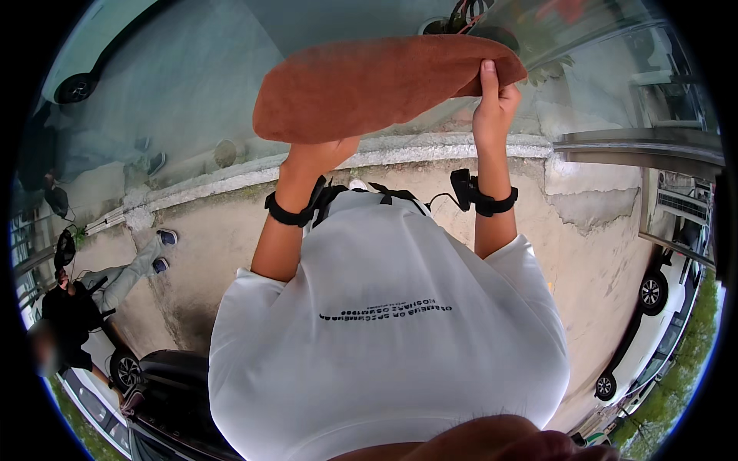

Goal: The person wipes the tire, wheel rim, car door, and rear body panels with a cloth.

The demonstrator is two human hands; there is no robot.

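A reddish-brown cloth [369, 86], folded into a long shape, is stretched between my hands in front of a large glass pane [190, 69]. My right hand [497, 104] grips its right end, with the thumb on top of the fabric. Beneath the cloth's left part is my left hand [323, 154]; its fingers are mostly hidden by the fabric, so its hold on the cloth shows only in part. Black bands circle both wrists, and the right one carries a small black device [461, 187].
A whitish ledge [403, 152] runs along the base of the glass. A metal bar [640, 147] juts in at right. Another person [69, 311] stands at left near a dark vehicle [173, 392]. A white car [657, 340] is parked at right. Potted plants show behind the glass.
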